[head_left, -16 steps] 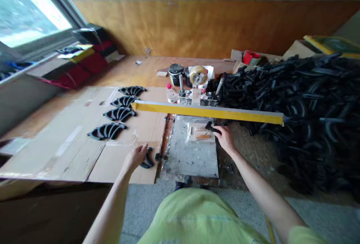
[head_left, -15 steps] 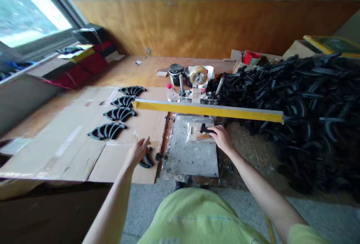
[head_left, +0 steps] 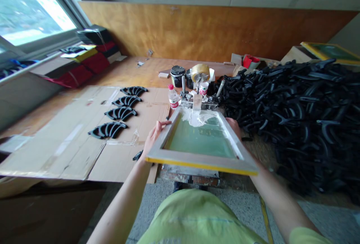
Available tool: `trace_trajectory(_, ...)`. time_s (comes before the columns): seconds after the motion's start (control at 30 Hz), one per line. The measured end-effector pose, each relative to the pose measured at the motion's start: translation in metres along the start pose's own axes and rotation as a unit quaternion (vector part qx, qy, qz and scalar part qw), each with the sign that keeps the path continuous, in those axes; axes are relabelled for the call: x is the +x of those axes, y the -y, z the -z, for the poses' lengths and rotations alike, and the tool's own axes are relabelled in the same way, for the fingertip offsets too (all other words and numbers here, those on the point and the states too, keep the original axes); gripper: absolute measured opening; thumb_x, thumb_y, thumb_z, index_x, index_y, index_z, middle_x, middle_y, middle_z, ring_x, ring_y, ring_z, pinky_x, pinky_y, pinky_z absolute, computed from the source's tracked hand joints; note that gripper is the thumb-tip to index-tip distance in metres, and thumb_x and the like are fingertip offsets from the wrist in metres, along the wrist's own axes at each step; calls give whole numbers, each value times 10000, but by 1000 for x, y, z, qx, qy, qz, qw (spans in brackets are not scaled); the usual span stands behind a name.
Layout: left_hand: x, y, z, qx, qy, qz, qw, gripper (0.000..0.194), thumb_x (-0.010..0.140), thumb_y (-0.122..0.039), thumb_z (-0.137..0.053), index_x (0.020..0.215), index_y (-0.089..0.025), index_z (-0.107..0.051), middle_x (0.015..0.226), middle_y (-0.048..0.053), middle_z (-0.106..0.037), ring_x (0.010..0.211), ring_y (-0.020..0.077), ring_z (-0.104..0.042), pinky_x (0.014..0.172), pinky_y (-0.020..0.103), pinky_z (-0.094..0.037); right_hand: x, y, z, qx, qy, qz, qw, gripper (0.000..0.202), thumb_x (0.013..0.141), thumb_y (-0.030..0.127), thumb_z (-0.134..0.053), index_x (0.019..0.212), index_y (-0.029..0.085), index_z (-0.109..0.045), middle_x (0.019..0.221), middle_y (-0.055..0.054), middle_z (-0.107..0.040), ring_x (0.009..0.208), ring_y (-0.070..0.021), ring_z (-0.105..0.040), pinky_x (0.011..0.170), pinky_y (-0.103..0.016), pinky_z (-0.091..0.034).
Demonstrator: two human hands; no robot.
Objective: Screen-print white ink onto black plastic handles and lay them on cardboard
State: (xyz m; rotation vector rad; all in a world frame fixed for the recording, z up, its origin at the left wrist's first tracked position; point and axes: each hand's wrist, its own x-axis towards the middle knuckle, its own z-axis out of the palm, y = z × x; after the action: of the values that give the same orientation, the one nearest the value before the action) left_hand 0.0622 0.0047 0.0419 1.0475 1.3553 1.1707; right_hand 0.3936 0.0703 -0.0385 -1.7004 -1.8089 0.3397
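A screen printing frame (head_left: 201, 160) with green mesh and yellow-edged bars is tilted over the base plate (head_left: 184, 172), in front of me. White paste (head_left: 198, 119) lies on its far end. My left hand (head_left: 153, 136) is closed at the left bar, its fingertips at the edge. At the right bar is my right hand (head_left: 234, 127), partly hidden by the frame, its fingers curled round the side. A dark curved plastic part (head_left: 137, 155) lies on the cardboard beside my left wrist. What lies on the plate under the mesh is hidden.
Several fanned groups of black curved parts (head_left: 121, 113) lie on cardboard (head_left: 75, 131) at left. A big heap of black parts (head_left: 303, 112) fills the right. Behind the frame stand a red-capped bottle (head_left: 173, 97), a black tub (head_left: 177, 76) and a tape roll (head_left: 200, 73).
The printing frame has swung down from nearly edge-on over the plate. My hands have moved to its two sides. The black part held in my right hand is out of sight now.
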Motion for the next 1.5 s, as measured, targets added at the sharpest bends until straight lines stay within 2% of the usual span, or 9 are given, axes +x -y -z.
trace_trajectory(0.13,-16,59,10,23,31,94,995,706,734,-614,-621,1292,-186,-561,781,14,-672,601,139,-586,544,223,-447,43,21,3,-39,-74,109,991,417,815,153,-591,1231,144,-598,1243,-139,-576,1148,-256,-521,1005,-419,-428)
trace_trajectory(0.3,-7,118,5,36,16,109,993,805,733,-568,-632,1409,-180,-432,792,25,-683,660,165,-626,608,253,-482,73,81,-40,-138,94,218,962,399,788,140,-649,1181,144,-583,1144,-131,-598,1080,-253,-525,909,-352,-440)
trace_trajectory(0.43,-3,134,8,76,24,89,993,701,787,-563,-574,1374,-192,-478,880,40,-699,751,179,-640,672,265,-487,55,87,-55,-195,186,212,940,121,830,127,-558,926,140,-630,911,-109,-654,899,-224,-566,791,-309,-427)
trace_trajectory(0.63,-4,139,10,120,8,72,990,633,807,-559,-552,1325,-196,-536,929,45,-702,801,189,-636,703,271,-480,9,69,-28,-123,247,361,891,190,767,29,-503,842,149,-631,849,-81,-644,869,-203,-555,740,-280,-402)
trace_trajectory(0.73,-4,136,9,122,9,69,990,623,823,-553,-534,1327,-186,-530,939,50,-700,801,183,-634,713,271,-478,16,70,-22,-80,284,370,881,174,749,39,-530,786,175,-633,796,-40,-637,811,-180,-558,710,-261,-400)
trace_trajectory(1.03,-12,119,6,97,-1,75,993,634,798,-549,-565,1320,-189,-531,831,36,-698,691,169,-627,629,252,-471,-15,56,-36,-24,181,376,909,317,787,28,-493,1020,157,-666,993,-87,-669,988,-212,-568,872,-321,-448)
trace_trajectory(1.17,-13,105,8,82,11,92,992,665,773,-549,-601,1328,-190,-525,799,33,-689,638,158,-605,567,238,-453,13,69,-28,-33,189,290,938,239,852,196,-587,1075,236,-663,958,-36,-680,875,-194,-607,798,-298,-465)
trace_trajectory(1.3,-13,68,13,58,32,109,992,729,734,-577,-640,1346,-202,-511,752,8,-667,606,145,-588,524,220,-432,76,78,-22,-61,125,169,976,565,811,263,-663,1347,333,-501,1047,-9,-678,860,-198,-619,803,-298,-463)
trace_trajectory(1.5,7,-3,1,-42,14,27,999,558,752,-661,-570,989,-168,-682,749,11,-646,577,120,-552,502,219,-431,90,7,15,5,-23,15,1000,311,879,281,-479,1128,187,-641,881,-58,-695,774,-189,-627,781,-317,-476)
